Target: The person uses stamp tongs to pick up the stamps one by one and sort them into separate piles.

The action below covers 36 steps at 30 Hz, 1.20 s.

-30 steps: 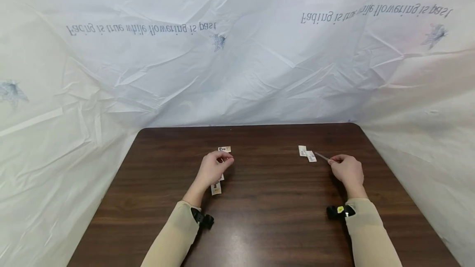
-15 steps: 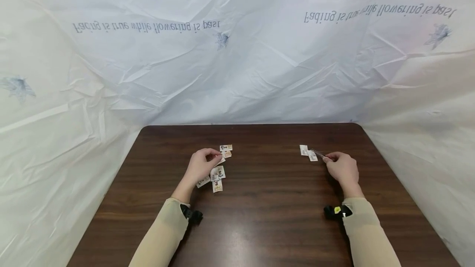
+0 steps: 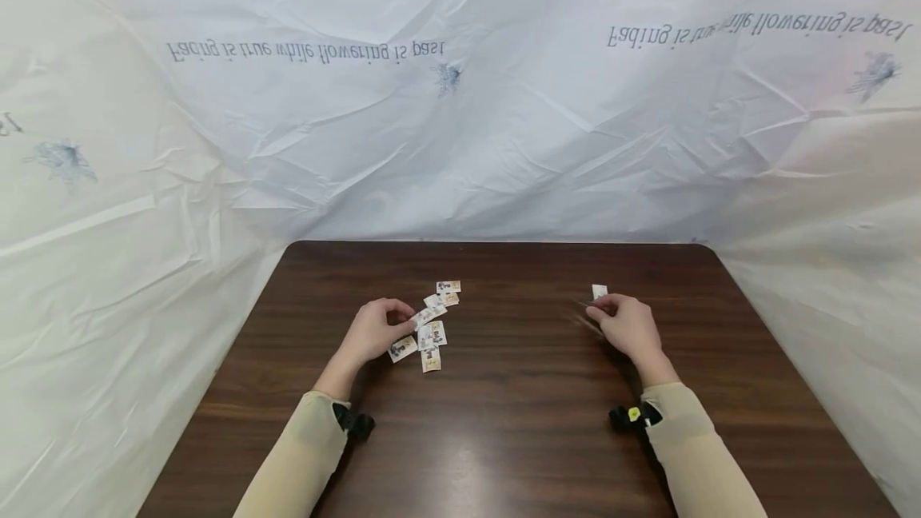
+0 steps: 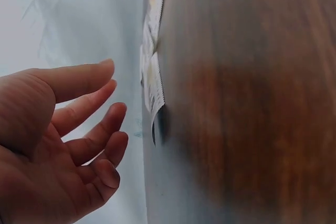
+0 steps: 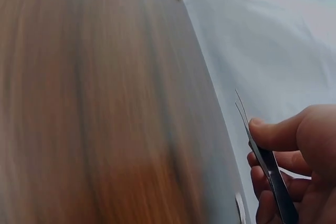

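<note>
My left hand [image 3: 370,334] hovers at the left edge of a loose cluster of postage stamps [image 3: 432,334]. Its thumb and fingers are apart in the left wrist view, holding nothing, with perforated stamps [image 4: 153,82] lying beyond the fingertips. One stamp [image 3: 403,348] lies tilted just below that hand. Over on the right, my right hand [image 3: 629,330] grips a pair of dark tweezers [image 5: 269,166]. The tweezers' thin tips stand slightly apart with nothing between them. A pale stamp [image 3: 600,291] shows behind the right hand, which partly covers it.
Everything lies on a dark wood table [image 3: 504,422] with rounded far corners. A wrinkled white sheet [image 3: 504,142] with printed lettering hangs along the back and sides. Each wrist carries a small black camera [image 3: 352,420].
My left hand has drawn back to the left, uncovering more of the stamps. My right hand has shifted left with the tweezers, and only one of the two right-hand stamps is visible now.
</note>
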Each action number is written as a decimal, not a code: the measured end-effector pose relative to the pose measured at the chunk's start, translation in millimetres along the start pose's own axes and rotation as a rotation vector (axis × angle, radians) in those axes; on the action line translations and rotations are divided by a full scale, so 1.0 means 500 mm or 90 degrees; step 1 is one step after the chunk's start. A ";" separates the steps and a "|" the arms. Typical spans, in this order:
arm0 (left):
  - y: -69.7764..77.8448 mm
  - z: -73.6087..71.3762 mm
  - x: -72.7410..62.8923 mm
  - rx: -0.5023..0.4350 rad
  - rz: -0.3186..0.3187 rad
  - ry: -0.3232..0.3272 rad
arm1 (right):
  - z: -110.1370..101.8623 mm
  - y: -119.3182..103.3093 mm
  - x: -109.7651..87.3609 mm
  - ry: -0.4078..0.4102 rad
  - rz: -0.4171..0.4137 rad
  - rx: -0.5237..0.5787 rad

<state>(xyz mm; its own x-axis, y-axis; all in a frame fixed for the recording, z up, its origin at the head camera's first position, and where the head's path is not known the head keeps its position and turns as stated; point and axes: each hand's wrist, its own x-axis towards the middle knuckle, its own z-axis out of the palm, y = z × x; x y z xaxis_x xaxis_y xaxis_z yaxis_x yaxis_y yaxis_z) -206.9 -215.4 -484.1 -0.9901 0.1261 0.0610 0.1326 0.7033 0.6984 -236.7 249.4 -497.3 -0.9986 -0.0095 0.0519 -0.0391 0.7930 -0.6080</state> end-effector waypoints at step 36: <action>0.034 0.026 0.008 0.225 0.010 -0.095 | 0.227 -0.314 -0.028 -0.230 -0.174 0.116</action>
<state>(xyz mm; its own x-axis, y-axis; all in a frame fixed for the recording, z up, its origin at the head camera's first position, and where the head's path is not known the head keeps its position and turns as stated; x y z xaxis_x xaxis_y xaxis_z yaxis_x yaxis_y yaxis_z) -208.2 -193.7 -481.0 -0.9739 0.2205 -0.0536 0.1803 0.8954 0.4072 -220.5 55.8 -492.7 -0.8982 -0.4387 -0.0293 -0.2752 0.6130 -0.7406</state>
